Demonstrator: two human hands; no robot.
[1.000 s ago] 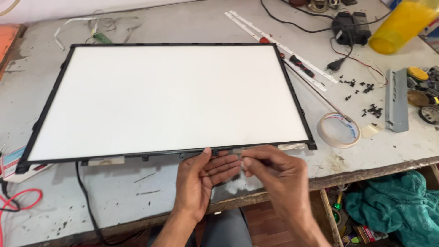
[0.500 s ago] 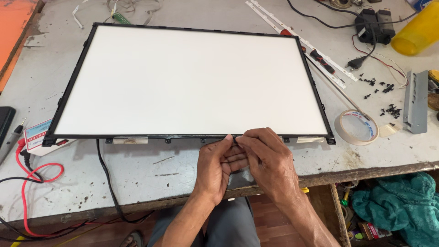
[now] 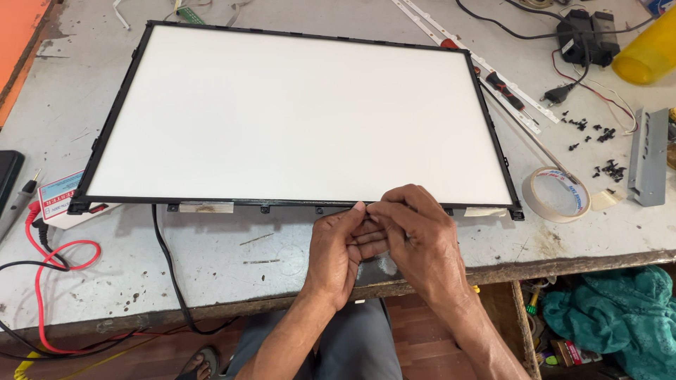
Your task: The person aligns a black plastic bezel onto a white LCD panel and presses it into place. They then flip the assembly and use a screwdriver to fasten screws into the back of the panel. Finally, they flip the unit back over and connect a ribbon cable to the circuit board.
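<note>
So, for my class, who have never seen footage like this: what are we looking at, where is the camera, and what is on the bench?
The camera sits on a person's head, looking down at their own bare hands. The left hand and right hand meet at the near edge of a large white panel in a black frame. Whether they hold anything small cannot be seen. The panel lies on a worn grey workbench. Beside it are a roll of tape, scattered black screws, a yellow bottle and red and black cables.
</note>
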